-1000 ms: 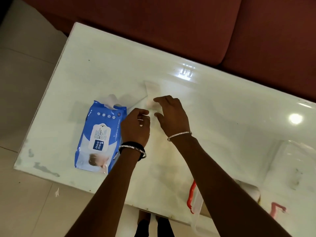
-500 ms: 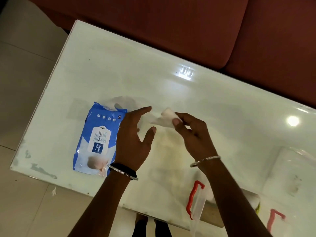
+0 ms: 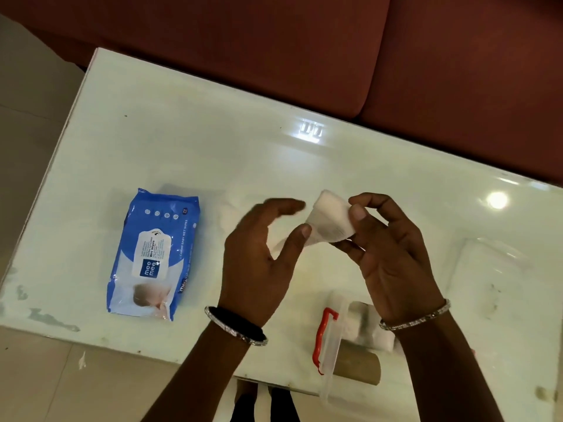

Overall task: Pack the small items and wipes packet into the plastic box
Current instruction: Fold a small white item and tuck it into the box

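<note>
Folded wipe (image 3: pixel 330 219): white, small, held above the table between both hands; one of these in hand.
Right hand (image 3: pixel 393 254): pinching the wipe's right edge, thumb on top, fingers curled under. Closed on it.
Left hand (image 3: pixel 259 257): spread open, palm toward the wipe. Thumb tip touches the wipe's lower left edge; index is blurred just above it. Not gripping, as far as I can tell.
Key relation: plastic box (image 3: pixel 333 348) sits toward the person from the wipe, under the right wrist, at the table's near edge. Right hand is the nearer one, so my guess is it carries the wipe back and down.
Box axis: long side runs roughly near-to-far. Red latch (image 3: pixel 323 338) on its left side.
Box contents: white padded item (image 3: pixel 373 336) inside, partly hidden by the right forearm; count inside unclear.
Cardboard tube (image 3: pixel 356 368): one, lying across the box's near end; in or under the box, can't tell.
Wipes packet (image 3: pixel 154 255): one, blue, flat on the table, well left of the left hand, long axis near-to-far, label up. Left hand is nearer to it. Not packed yet.
Clear lid (image 3: pixel 499 269): one faint transparent panel right of the right hand, probably the box lid; hard to read.
Table (image 3: pixel 182 141): white, glossy, otherwise bare on the far side.
Progress: judged mid-task; wipe in hand and packet both remain outside the box.
</note>
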### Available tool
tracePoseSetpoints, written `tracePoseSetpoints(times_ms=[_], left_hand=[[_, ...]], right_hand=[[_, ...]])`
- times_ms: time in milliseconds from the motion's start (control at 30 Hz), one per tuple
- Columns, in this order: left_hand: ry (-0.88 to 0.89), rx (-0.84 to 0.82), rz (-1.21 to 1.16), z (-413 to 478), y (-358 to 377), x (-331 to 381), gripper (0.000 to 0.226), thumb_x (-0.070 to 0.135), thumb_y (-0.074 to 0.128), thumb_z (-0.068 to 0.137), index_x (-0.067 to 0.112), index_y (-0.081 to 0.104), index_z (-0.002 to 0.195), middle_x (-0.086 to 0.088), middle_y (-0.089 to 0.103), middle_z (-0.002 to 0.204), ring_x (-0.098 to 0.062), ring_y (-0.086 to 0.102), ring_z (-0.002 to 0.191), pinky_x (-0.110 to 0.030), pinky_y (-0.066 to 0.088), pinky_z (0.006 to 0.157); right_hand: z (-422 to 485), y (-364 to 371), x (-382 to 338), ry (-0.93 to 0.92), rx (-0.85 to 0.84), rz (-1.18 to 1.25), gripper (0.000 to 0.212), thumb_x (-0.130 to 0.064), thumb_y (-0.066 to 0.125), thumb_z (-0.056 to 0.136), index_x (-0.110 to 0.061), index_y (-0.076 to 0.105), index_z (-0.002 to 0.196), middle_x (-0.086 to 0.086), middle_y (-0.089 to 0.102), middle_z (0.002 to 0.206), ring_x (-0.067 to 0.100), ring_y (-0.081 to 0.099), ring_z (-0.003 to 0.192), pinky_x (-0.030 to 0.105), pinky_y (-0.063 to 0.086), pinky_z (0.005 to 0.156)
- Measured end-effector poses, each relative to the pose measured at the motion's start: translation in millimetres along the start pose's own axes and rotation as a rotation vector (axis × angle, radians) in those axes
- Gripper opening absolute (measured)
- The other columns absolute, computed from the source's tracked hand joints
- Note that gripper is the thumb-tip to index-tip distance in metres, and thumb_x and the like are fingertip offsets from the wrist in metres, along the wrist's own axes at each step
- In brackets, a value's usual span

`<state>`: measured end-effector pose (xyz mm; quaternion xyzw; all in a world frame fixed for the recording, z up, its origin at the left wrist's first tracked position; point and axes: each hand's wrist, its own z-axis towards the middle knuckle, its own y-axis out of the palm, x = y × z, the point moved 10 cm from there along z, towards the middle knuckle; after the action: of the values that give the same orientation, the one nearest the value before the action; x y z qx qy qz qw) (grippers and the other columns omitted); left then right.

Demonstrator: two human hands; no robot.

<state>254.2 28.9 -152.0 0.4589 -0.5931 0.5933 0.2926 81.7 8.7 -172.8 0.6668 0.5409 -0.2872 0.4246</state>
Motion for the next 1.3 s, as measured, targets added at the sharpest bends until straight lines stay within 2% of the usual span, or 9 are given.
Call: tracePoseSetpoints(times_ms=[100, 167, 400, 600, 767, 867, 967, 1133, 1300], left_hand=[[0.077, 0.257, 0.101, -15.7, -23.7, 21.5, 0.025, 0.021, 0.071, 0.085, 0.012, 0.066, 0.108, 0.006, 0.067, 0.106, -0.006, 0.059, 0.101, -0.017, 0.045, 0.09], [0.155, 0.279, 0.094, -27.5, -24.6, 37.4, 0.018, 0.019, 0.069, 0.085, 0.009, 0.068, 0.101, 0.002, 0.07, 0.097, -0.011, 0.064, 0.093, -0.025, 0.051, 0.084], [0.115, 0.006, 0.049, -52.0, 8.5, 47.6, 0.033, 0.03, 0.07, 0.084, 0.021, 0.066, 0.115, 0.032, 0.054, 0.111, 0.019, 0.052, 0.104, -0.003, 0.04, 0.092], [0.115, -0.038, -0.026, -61.1, 6.1, 44.2, 0.037, 0.025, 0.074, 0.079, 0.021, 0.063, 0.114, 0.016, 0.064, 0.109, 0.001, 0.062, 0.103, -0.011, 0.047, 0.09], [-0.057, -0.082, -0.211, -68.4, 3.1, 24.9, 0.027, 0.032, 0.071, 0.081, 0.027, 0.064, 0.106, 0.019, 0.069, 0.103, -0.002, 0.067, 0.097, -0.011, 0.052, 0.081], [-0.161, -0.167, -0.305, -76.4, 7.5, 13.8, 0.028, 0.036, 0.07, 0.076, 0.031, 0.066, 0.104, 0.017, 0.073, 0.098, -0.002, 0.071, 0.089, -0.012, 0.055, 0.074], [-0.231, -0.254, -0.43, -85.5, 14.2, 7.2, 0.031, 0.029, 0.072, 0.074, 0.027, 0.068, 0.104, 0.011, 0.075, 0.101, -0.006, 0.074, 0.086, -0.013, 0.056, 0.072], [-0.289, -0.312, -0.474, -94.4, 15.2, -3.4, 0.038, 0.026, 0.076, 0.069, 0.02, 0.071, 0.107, 0.002, 0.075, 0.101, -0.015, 0.075, 0.085, -0.02, 0.057, 0.073], [-0.493, -0.351, -0.657, -106.8, 21.0, -22.1, 0.056, 0.034, 0.081, 0.058, 0.022, 0.069, 0.111, -0.008, 0.074, 0.106, -0.024, 0.074, 0.092, -0.027, 0.06, 0.078]], right_hand=[[-13.5, -8.0, -0.5, -0.014, 0.065, 0.004, 0.021, -0.026, 0.068, 0.077, -0.015, 0.065, 0.094, 0.008, 0.075, 0.083, 0.025, 0.068, 0.086, 0.035, 0.058, 0.081], [-24.4, -11.4, 2.2, -0.019, 0.1, -0.009, 0.026, -0.027, 0.072, 0.074, -0.014, 0.065, 0.095, 0.011, 0.076, 0.082, 0.026, 0.07, 0.084, 0.036, 0.059, 0.082], [-60.1, -14.0, 11.7, -0.032, 0.2, -0.04, 0.03, -0.033, 0.078, 0.063, -0.018, 0.067, 0.086, 0.014, 0.079, 0.082, 0.027, 0.077, 0.087, 0.031, 0.057, 0.077], [-79.9, -7.2, 8.3, -0.066, 0.132, -0.17, 0.024, -0.033, 0.068, 0.084, -0.009, 0.072, 0.089, 0.009, 0.077, 0.084, 0.023, 0.074, 0.09, 0.039, 0.058, 0.087], [-87.5, -19.6, -8.1, -0.173, 0.181, -0.416, 0.014, -0.026, 0.074, 0.084, -0.016, 0.069, 0.076, -0.003, 0.071, 0.073, 0.008, 0.067, 0.073, 0.016, 0.052, 0.065], [-87.6, -29.1, -14.9, -0.211, 0.189, -0.42, 0.019, -0.022, 0.075, 0.083, -0.015, 0.067, 0.099, -0.006, 0.071, 0.097, 0.002, 0.067, 0.095, 0.016, 0.053, 0.078], [-86.9, -16.9, -10.2, -0.178, 0.004, -0.351, 0.037, -0.023, 0.067, 0.086, -0.01, 0.063, 0.12, 0.003, 0.071, 0.117, 0.015, 0.066, 0.113, 0.027, 0.055, 0.091], [-95.8, -5.1, 14.6, -0.061, -0.098, -0.309, 0.032, -0.023, 0.067, 0.084, -0.004, 0.069, 0.11, 0.013, 0.075, 0.105, 0.031, 0.074, 0.092, 0.051, 0.061, 0.08], [-100.8, -13.3, 25.1, -0.057, -0.042, -0.274, 0.03, -0.015, 0.078, 0.07, -0.004, 0.075, 0.098, 0.012, 0.078, 0.097, 0.03, 0.076, 0.083, 0.034, 0.061, 0.074]])
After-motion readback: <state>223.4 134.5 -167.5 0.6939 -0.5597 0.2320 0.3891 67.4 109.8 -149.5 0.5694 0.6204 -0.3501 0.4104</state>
